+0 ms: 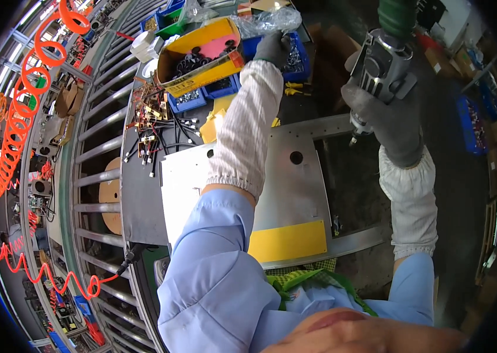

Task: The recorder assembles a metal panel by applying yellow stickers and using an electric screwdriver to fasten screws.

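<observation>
Grey gloves are worn on both hands, w/ white sleeve covers below. The L hand (273, 50) is held over the near edge of a blue bin (297, 76) of small metal parts; its fingers are curled partway, & whether anything is pinched can't be told. The R hand (387, 115) is closed firmly round a silver-grey power tool (385, 62), to whose top a green hose (394, 19) is joined; its tip is pointed down, R of the panel & apart from it.

The silver metal panel (289, 191), w/ a yellow sheet (288, 241) along its near edge, is laid in front of the body, partly hidden by the L forearm. A metal frame (359, 240) is seen at its R.

On the dark counter (142, 215), a yellow box (216, 73) of black rings is set L of the bin, w/ cable leads (177, 134) heaped nearby. Farther L, a roller conveyor (98, 207) is seen, plus an orange coiled hose (18, 126).
</observation>
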`<state>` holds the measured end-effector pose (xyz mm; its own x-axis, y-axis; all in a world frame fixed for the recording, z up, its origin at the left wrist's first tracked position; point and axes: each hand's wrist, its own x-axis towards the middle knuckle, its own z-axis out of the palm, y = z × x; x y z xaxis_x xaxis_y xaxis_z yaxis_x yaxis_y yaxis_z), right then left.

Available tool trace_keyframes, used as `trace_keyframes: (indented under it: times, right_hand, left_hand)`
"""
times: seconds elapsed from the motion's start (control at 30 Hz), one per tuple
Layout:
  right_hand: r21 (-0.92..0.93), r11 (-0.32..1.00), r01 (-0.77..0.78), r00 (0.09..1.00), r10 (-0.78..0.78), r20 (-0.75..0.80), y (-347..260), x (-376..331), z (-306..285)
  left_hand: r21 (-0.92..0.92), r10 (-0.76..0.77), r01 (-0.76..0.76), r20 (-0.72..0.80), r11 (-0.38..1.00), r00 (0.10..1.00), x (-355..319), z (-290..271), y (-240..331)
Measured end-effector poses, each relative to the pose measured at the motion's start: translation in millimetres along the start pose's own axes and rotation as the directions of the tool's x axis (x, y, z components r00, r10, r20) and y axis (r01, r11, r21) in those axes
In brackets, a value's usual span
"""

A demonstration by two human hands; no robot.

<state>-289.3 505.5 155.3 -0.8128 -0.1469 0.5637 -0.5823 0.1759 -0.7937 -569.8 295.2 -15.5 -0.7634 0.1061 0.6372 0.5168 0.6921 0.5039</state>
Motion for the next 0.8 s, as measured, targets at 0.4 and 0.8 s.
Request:
trace_keyframes:
  times: [0.4,0.8]
  right_hand:
    - [-0.006,0.998,0.063,0.998,-0.063,0.001,-51,-2,32]
    - [0.187,0.979,-0.08,0.997,0.081,-0.001,-107,-64,56]
  left_hand:
    - [-0.427,-0.085,0.047,-0.069,0.903,0.994,-41,-28,-18]
    - [-0.71,-0.233,0.545,0.68,-0.446,0.695,-188,-210,137]
